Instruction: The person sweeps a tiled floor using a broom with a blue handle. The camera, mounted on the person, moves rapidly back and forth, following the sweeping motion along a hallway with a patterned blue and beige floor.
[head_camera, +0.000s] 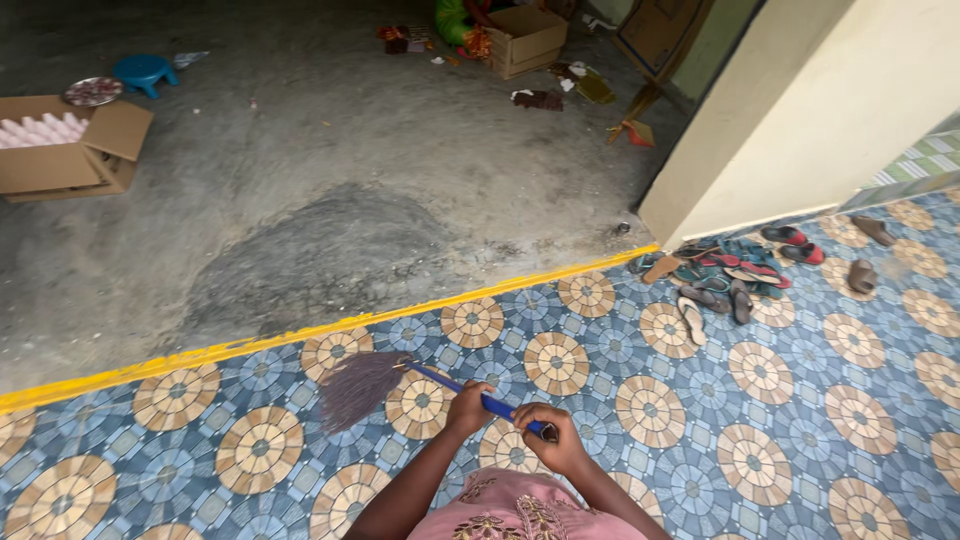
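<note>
A broom with a blue handle (440, 379) and a purple-grey bristle head (356, 389) lies low over the patterned tile floor (780, 430). My left hand (468, 408) grips the handle partway along it. At the handle's near end, my right hand (553, 438) is closed around it. The bristles point left, toward the yellow painted edge (300, 335) where the tiles meet the grey concrete floor (330, 180). A pink embroidered garment (520, 510) shows at the bottom of the view.
Several sandals and slippers (735, 275) lie by the cream pillar (790, 110) at right. An open cardboard box (65, 150) sits far left beside a blue stool (145, 72). Another box (525, 38) and scattered litter (540, 98) are at the back.
</note>
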